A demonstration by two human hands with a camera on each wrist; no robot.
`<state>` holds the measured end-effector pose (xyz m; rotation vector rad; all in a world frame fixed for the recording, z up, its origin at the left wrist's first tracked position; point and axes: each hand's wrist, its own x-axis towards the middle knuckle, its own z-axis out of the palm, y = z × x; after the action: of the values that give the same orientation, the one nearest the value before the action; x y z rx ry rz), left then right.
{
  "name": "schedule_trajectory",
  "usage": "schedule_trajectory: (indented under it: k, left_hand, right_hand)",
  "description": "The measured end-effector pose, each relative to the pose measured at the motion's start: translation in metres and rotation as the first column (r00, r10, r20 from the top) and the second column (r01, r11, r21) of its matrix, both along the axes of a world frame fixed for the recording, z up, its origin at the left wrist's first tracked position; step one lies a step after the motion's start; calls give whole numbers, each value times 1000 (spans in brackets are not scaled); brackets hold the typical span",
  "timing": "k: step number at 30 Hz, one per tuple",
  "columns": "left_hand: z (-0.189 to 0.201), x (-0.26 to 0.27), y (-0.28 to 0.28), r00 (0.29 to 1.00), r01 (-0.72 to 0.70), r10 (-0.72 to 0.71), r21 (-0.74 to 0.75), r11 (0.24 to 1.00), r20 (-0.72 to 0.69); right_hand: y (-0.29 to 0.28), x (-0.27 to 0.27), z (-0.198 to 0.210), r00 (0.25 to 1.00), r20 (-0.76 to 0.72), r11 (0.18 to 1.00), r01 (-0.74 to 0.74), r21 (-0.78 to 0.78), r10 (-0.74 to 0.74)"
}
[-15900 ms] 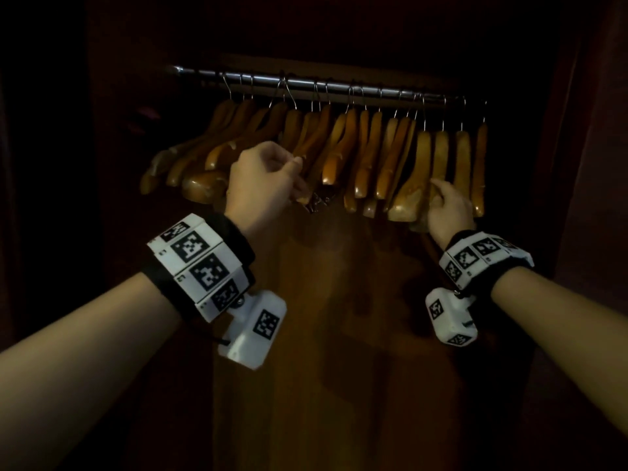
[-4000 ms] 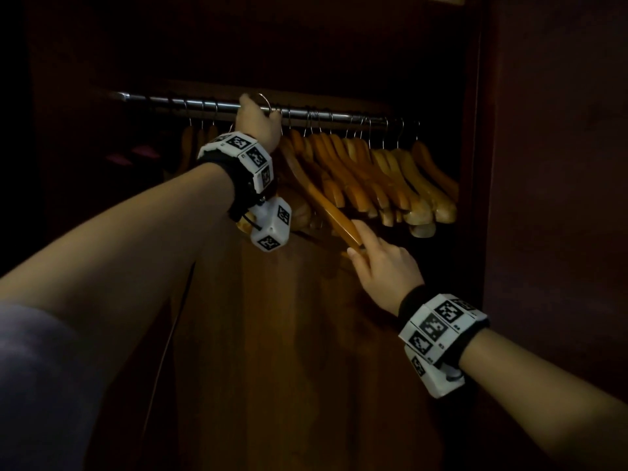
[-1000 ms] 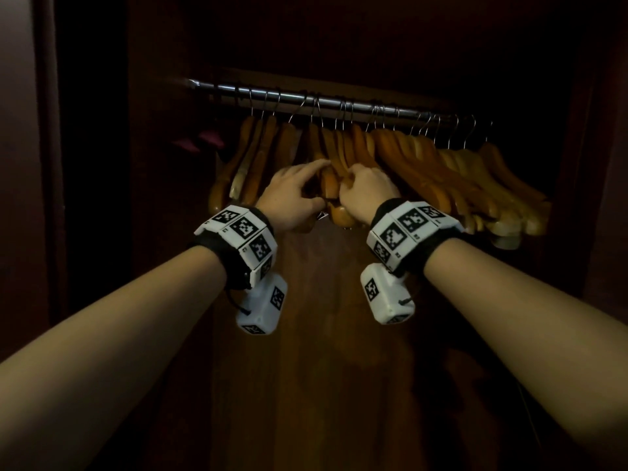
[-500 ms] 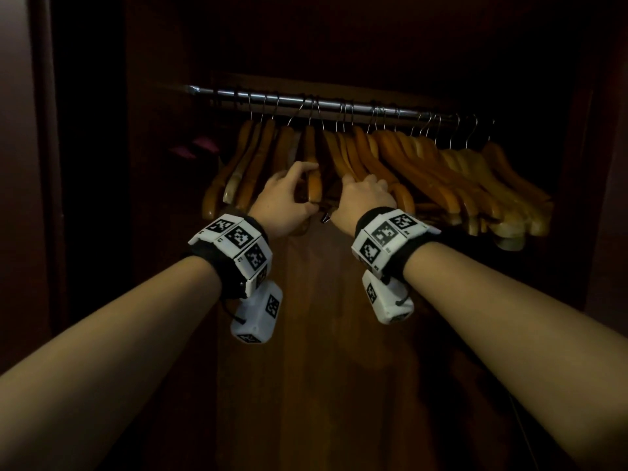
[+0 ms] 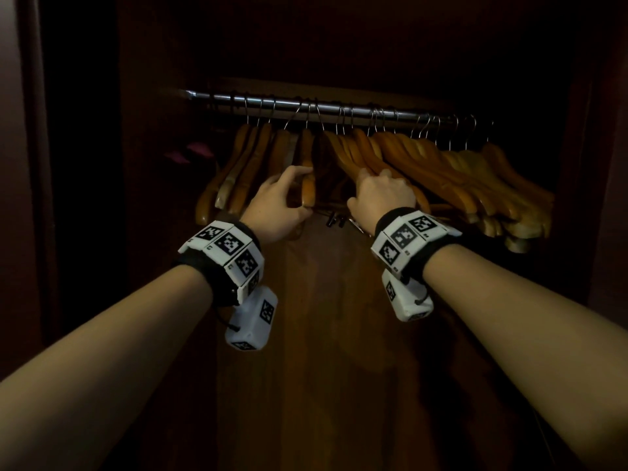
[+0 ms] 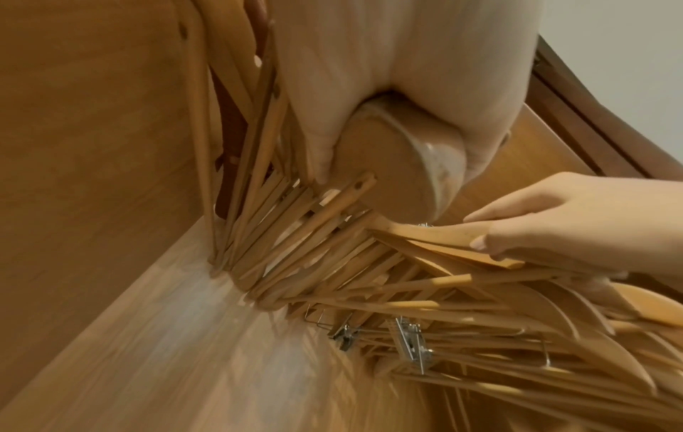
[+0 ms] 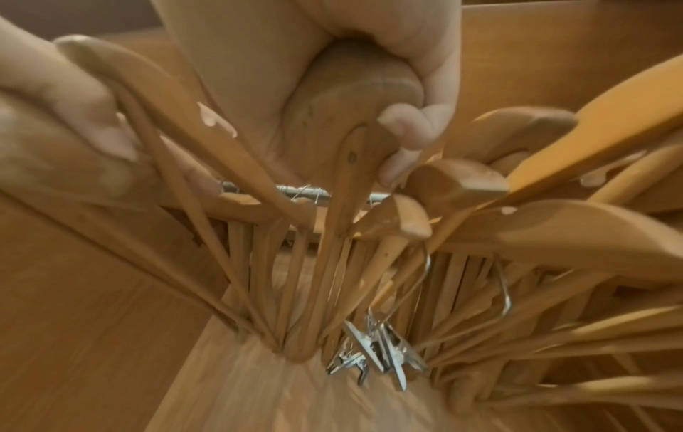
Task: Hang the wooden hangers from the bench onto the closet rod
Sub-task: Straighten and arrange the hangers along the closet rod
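Several wooden hangers hang by wire hooks from the metal closet rod. My left hand grips the rounded lower end of one hanger at the right edge of the left bunch; the left wrist view shows that end enclosed between fingers and thumb. My right hand holds the arm of a hanger at the left edge of the right bunch, with the fingers curled round its end. A dark gap lies between the two bunches.
Metal clips dangle from a hanger just below and between my hands, also visible as clips in the right wrist view. The wooden closet back panel stands behind. Dark closet side walls close in left and right.
My hands have drawn slightly apart, the right one shifting right with its hanger. The gap between the left and right bunches has widened.
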<state>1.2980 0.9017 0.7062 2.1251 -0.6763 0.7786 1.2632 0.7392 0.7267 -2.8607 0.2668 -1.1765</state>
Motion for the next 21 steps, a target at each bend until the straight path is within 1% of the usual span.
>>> schedule_trajectory:
  k: [5,10,16,19,21]
  left_hand:
    - [-1,-2,1,1000,-1,1,3,1000,17]
    - [1,-4,3,1000,4,-4,2,1000,0]
    - [2,-6,-1,1000,-6,6,13,1000,-12]
    - [1,-6,-4,1000,6,-6,2,1000,-16]
    - [0,-6,-7,1000,-14,14,11,1000,-7]
  right_hand:
    - [-7,-1,3,1000,7,1000,10,-12,-10]
    - [-27,-8,4,1000,1,1000,24,-8,-24]
    - [-42,-13,5,999,-18,998,50,26,-49]
    - [-40,-9,0,998,-35,998,58,31,-57]
    - [-36,-5,-5,999,-38,997,39,73,-36]
